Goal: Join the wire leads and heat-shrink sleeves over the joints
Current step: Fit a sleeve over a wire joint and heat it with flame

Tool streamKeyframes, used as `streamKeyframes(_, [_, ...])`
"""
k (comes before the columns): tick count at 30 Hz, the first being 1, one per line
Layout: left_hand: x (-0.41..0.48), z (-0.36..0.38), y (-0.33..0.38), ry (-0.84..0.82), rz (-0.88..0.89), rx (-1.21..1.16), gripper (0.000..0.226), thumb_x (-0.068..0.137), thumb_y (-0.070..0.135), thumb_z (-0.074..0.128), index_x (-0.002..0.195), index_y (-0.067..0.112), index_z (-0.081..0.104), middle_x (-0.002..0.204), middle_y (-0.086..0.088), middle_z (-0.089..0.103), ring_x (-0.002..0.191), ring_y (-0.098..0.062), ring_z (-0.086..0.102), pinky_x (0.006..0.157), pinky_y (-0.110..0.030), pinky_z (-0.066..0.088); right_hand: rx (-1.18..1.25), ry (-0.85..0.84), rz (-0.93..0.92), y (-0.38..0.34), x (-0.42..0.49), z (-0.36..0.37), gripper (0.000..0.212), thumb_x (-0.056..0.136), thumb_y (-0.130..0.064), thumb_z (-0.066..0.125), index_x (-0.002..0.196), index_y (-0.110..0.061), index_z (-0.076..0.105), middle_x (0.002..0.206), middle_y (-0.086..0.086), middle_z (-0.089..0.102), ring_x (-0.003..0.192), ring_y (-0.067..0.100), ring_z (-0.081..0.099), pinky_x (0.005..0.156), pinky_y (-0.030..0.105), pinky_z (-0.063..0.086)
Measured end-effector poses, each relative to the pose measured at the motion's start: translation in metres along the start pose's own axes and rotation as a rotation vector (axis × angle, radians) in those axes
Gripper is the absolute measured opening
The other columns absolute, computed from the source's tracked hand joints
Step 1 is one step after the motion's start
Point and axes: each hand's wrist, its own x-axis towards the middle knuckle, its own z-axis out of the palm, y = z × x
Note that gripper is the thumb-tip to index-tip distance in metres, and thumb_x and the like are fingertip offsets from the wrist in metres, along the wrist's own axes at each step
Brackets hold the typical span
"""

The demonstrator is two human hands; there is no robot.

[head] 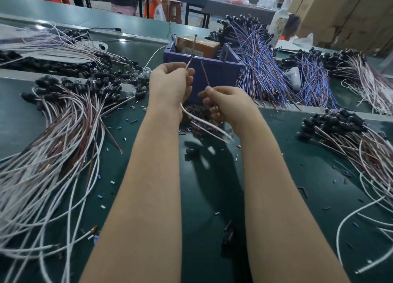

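Two bare hands, one thin lead each: left hand pinches a white wire. Right hand grips a brown wire, both before one purple plastic box.

A purple plastic bin sat at the far centre of the green table, holding an orange box. A white bottle stood far right, before cardboard cartons. Red stools stood beyond the table.

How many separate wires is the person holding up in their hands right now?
2: a white wire pinched in the left hand, and a brown wire pinched in the right hand. More may be hidden inside the closed hands.
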Motion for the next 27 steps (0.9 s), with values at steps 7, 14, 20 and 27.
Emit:
streamKeyframes(7, [-0.001,0.004,-0.006,0.020,0.033,0.010,0.012,0.091,0.007,0.056,0.097,0.017,0.055,0.082,0.007,0.067,0.067,0.003,0.057,0.057,-0.016,0.039,0.381,-0.280,-0.043,-0.006,-0.006,-0.007,0.027,0.096,-0.026,0.052,0.078,-0.022,0.072,0.086,-0.005,0.073,0.074,0.008,0.062,0.065,0.018,0.050])
streamKeyframes(14, [0.001,0.005,-0.015,-0.089,-0.024,0.108,0.013,0.094,0.011,0.052,0.092,0.020,0.062,0.081,0.007,0.070,0.057,0.003,0.061,0.040,-0.010,0.040,0.525,-0.273,0.040,-0.004,-0.005,-0.002,0.019,0.097,-0.023,0.052,0.090,-0.015,0.068,0.082,-0.002,0.071,0.080,0.016,0.061,0.074,0.025,0.048])
streamKeyframes(20, [0.004,0.007,-0.016,-0.116,0.069,0.266,0.023,0.095,0.003,0.048,0.114,0.006,0.061,0.079,0.004,0.066,0.068,-0.003,0.064,0.062,-0.014,0.051,0.608,-0.160,0.076,-0.003,-0.002,-0.001,0.023,0.098,-0.016,0.049,0.087,-0.008,0.067,0.070,-0.002,0.070,0.069,0.011,0.063,0.069,0.021,0.049])
streamKeyframes(27, [0.002,0.000,-0.002,-0.284,0.013,0.796,0.031,0.098,0.024,0.046,0.096,0.000,0.066,0.088,-0.013,0.073,0.070,-0.016,0.068,0.061,-0.024,0.057,0.441,0.060,0.052,0.000,0.003,0.003,0.026,0.097,-0.017,0.052,0.076,-0.012,0.067,0.070,0.002,0.064,0.064,0.012,0.057,0.066,0.025,0.045])
